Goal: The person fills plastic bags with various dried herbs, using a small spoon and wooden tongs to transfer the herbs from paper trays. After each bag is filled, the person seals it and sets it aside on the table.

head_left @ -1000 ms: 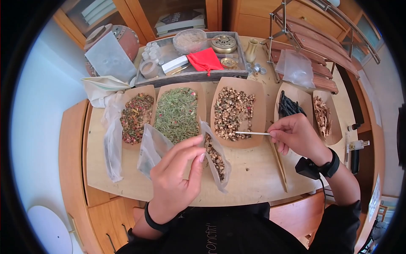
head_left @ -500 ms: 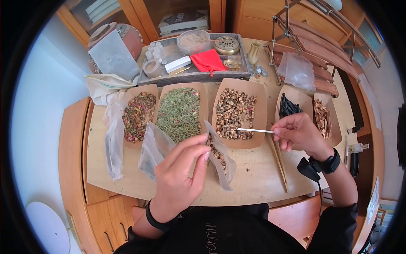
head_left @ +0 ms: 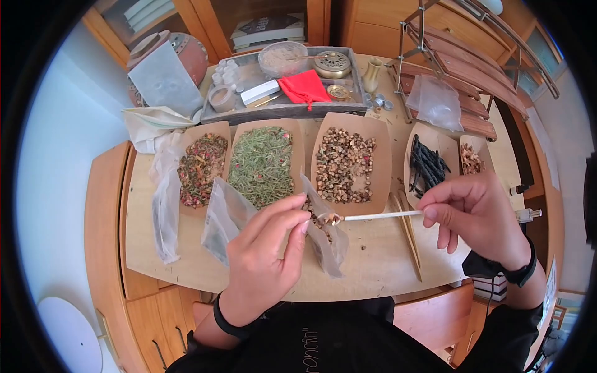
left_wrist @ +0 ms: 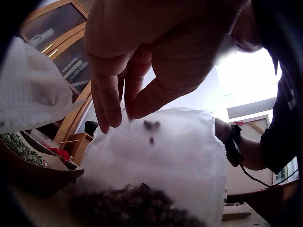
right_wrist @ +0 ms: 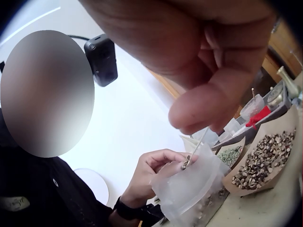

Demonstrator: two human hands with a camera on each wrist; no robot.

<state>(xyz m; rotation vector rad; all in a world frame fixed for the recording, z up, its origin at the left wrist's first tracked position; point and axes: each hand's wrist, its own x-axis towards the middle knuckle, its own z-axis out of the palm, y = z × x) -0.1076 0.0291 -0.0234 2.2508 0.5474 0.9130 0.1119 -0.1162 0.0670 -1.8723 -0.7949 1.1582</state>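
Note:
My left hand (head_left: pixel 264 245) pinches the rim of a translucent bag (head_left: pixel 333 258) between thumb and fingers. Dark and tan dried chopped pieces fill the bag's bottom, as the left wrist view shows through its wall (left_wrist: pixel 189 151). My right hand (head_left: pixel 482 217) pinches the end of a slender, pale-handled scoop (head_left: pixel 382 216). At the scoop's tip, a few dried pieces (head_left: pixel 329 219) lie over the bag's mouth, close to my left fingertips. Beyond the bag sits a brown paper tray (head_left: pixel 380 149) of the same kind of pieces.
Left of that tray are paper trays of green herb (head_left: pixel 261 165) and mixed petals (head_left: pixel 202 168). Dark strips (head_left: pixel 426 165) and wood shavings (head_left: pixel 471 158) lie to the right. Wooden tongs (head_left: pixel 407 242) lie on the table. Behind stands a grey tray (head_left: pixel 292 116) with a red pouch (head_left: pixel 305 87).
My right hand has moved right and towards me, carrying the scoop from the paper tray to the bag's mouth, with pieces now on its tip. The left hand keeps its hold on the bag.

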